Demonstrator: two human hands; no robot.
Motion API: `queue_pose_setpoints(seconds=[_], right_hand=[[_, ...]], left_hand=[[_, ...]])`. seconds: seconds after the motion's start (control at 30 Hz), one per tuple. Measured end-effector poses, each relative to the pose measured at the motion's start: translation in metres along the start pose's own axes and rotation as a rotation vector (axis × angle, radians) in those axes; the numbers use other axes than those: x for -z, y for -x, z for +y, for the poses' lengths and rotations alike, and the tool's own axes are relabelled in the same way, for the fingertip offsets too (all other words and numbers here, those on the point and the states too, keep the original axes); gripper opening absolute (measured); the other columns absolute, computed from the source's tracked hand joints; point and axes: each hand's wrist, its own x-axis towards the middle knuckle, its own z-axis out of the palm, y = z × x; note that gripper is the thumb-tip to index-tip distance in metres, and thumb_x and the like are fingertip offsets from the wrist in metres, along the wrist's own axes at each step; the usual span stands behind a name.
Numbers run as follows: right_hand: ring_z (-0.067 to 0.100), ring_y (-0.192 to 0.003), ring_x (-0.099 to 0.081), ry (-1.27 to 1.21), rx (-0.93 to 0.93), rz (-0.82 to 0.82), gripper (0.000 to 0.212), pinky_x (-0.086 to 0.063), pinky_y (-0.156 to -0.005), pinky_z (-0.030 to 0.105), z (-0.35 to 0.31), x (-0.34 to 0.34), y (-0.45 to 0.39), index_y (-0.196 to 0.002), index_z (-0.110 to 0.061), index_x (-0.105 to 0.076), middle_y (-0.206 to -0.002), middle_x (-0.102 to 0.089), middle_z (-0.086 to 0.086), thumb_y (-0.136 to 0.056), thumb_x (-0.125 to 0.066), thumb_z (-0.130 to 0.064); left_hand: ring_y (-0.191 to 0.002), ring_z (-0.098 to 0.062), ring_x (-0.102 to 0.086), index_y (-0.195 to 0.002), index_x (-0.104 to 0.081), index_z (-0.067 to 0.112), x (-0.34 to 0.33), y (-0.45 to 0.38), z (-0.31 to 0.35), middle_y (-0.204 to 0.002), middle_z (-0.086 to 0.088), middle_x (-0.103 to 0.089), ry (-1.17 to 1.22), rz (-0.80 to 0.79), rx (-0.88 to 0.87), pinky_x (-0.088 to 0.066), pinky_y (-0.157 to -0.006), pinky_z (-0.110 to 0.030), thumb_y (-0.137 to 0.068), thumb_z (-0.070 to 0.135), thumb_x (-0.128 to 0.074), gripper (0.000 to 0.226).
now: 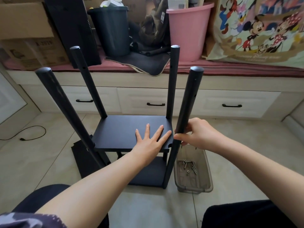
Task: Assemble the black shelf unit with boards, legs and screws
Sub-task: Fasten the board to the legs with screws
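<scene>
Mid-assembly, frame centre: left hand [152, 139] pressed flat, fingers spread, on the middle board [130, 131], right hand [199, 134] grasping the near-right leg [185, 112] at the board's corner notch; judged next: align the holes, take a screw from the tray [204, 181].

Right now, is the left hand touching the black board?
Touching: the head view shows the left hand lying flat, fingers spread, on the board.
</scene>
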Motion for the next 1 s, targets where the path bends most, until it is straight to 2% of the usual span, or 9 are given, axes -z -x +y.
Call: queue_pose_setpoints(seconds=[0.1, 0.27, 0.33, 0.43, 0.53, 0.7, 0.83, 0.9, 1.0], right_hand=[[0.004, -0.062, -0.070, 0.000, 0.028, -0.013, 0.007, -0.060, -0.073, 0.032, -0.005, -0.004, -0.001, -0.084, -0.027, -0.068, -0.081, -0.075, -0.003, -0.085, -0.073, -0.032], [0.006, -0.064, -0.070, 0.020, 0.019, -0.028, 0.012, -0.060, -0.075, 0.035, -0.007, -0.006, -0.002, -0.090, -0.021, -0.069, -0.083, -0.076, 0.001, -0.085, -0.073, -0.030], [0.007, -0.065, -0.071, 0.015, 0.016, -0.022, 0.011, -0.060, -0.072, 0.035, -0.007, -0.005, -0.002, -0.088, -0.022, -0.068, -0.081, -0.076, 0.001, -0.084, -0.074, -0.031], [0.008, -0.064, -0.071, 0.000, 0.028, 0.003, 0.010, -0.060, -0.073, 0.037, -0.007, -0.007, -0.002, -0.084, -0.023, -0.068, -0.077, -0.075, -0.001, -0.084, -0.075, -0.030], [0.007, -0.062, -0.070, 0.004, 0.048, 0.034, 0.012, -0.060, -0.073, 0.037, -0.007, -0.010, -0.002, -0.080, -0.027, -0.065, -0.076, -0.074, -0.004, -0.083, -0.076, -0.031], [0.005, -0.063, -0.069, 0.014, 0.061, 0.080, 0.015, -0.060, -0.072, 0.035, -0.005, -0.013, -0.002, -0.076, -0.031, -0.062, -0.074, -0.071, -0.009, -0.083, -0.076, -0.031], [0.006, -0.066, -0.069, -0.062, 0.017, 0.133, 0.009, -0.059, -0.070, 0.030, -0.008, -0.017, -0.007, -0.080, -0.026, -0.070, -0.074, -0.072, -0.009, -0.081, -0.078, -0.031], [0.007, -0.064, -0.071, -0.172, -0.001, 0.080, 0.010, -0.059, -0.067, 0.025, -0.007, -0.014, -0.009, -0.088, -0.023, -0.073, -0.077, -0.074, -0.006, -0.081, -0.079, -0.028], [0.010, -0.072, -0.074, -0.289, -0.026, -0.037, 0.019, -0.058, -0.070, 0.027, 0.002, -0.004, -0.011, -0.102, -0.019, -0.071, -0.084, -0.076, 0.000, -0.084, -0.076, -0.021]], left_hand=[[-0.146, -0.057, 0.020, -0.148, 0.036, 0.029, 0.001, 0.004, 0.001, -0.164, -0.004, 0.030, -0.008, -0.005, -0.014, -0.007, -0.109, -0.079, -0.092, -0.012, -0.046, 0.108], [-0.147, -0.051, 0.023, -0.150, 0.034, 0.031, 0.002, 0.009, 0.004, -0.165, -0.002, 0.029, 0.024, -0.027, -0.006, -0.002, -0.113, -0.077, -0.095, 0.001, -0.048, 0.103], [-0.149, -0.047, 0.024, -0.151, 0.032, 0.032, 0.001, 0.009, 0.005, -0.166, 0.001, 0.028, 0.067, -0.032, 0.010, 0.001, -0.114, -0.076, -0.098, 0.019, -0.052, 0.100], [-0.150, -0.044, 0.022, -0.153, 0.027, 0.034, -0.003, 0.008, 0.008, -0.167, 0.002, 0.023, 0.110, 0.004, 0.018, 0.003, -0.116, -0.074, -0.097, 0.057, -0.050, 0.098], [-0.152, -0.043, 0.017, -0.158, 0.017, 0.032, -0.006, 0.006, 0.016, -0.169, 0.001, 0.016, 0.158, 0.065, 0.050, 0.002, -0.117, -0.072, -0.092, 0.074, -0.042, 0.098], [-0.154, -0.042, 0.007, -0.161, -0.003, 0.029, -0.006, 0.004, 0.025, -0.171, -0.001, 0.001, 0.238, 0.157, 0.108, -0.002, -0.118, -0.070, -0.094, 0.074, -0.037, 0.088], [-0.155, -0.039, 0.007, -0.161, -0.005, 0.033, -0.001, 0.002, 0.017, -0.171, 0.002, 0.000, 0.258, 0.149, 0.121, -0.003, -0.119, -0.069, -0.094, 0.074, -0.037, 0.085], [-0.155, -0.038, 0.008, -0.161, -0.005, 0.035, -0.001, 0.000, 0.014, -0.171, 0.004, 0.002, 0.275, 0.142, 0.130, -0.001, -0.120, -0.068, -0.093, 0.075, -0.036, 0.084], [-0.155, -0.035, 0.009, -0.161, -0.002, 0.038, -0.004, 0.000, 0.012, -0.170, 0.007, 0.003, 0.274, 0.158, 0.134, -0.001, -0.120, -0.066, -0.092, 0.077, -0.033, 0.085]])
